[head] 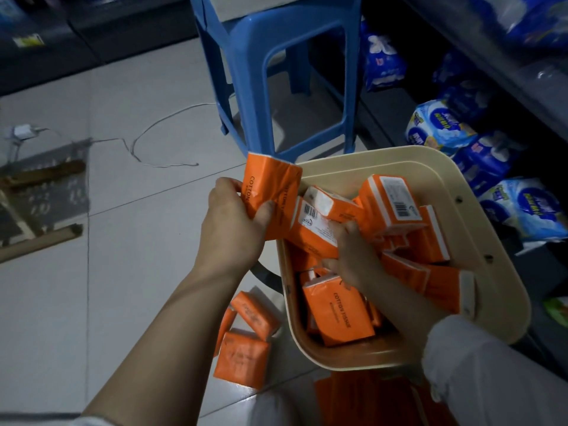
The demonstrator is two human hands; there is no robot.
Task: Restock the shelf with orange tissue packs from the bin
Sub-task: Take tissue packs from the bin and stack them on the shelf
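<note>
A cream plastic bin (pixel 479 241) stands on the floor at centre right, filled with several orange tissue packs (pixel 338 315). My left hand (pixel 233 222) grips two orange packs (pixel 270 195) held together upright over the bin's left rim. My right hand (pixel 350 256) reaches down inside the bin, its fingers curled round another orange pack (pixel 316 235) with a barcode label. The shelf (pixel 522 72) runs along the right side, dark and stocked with blue packages.
A blue plastic stool (pixel 255 87) stands just behind the bin. Three orange packs (pixel 242 348) lie on the white tiled floor left of the bin. A white cable (pixel 147 139) trails across the floor. Blue and white packages (pixel 442 127) fill the lower shelf.
</note>
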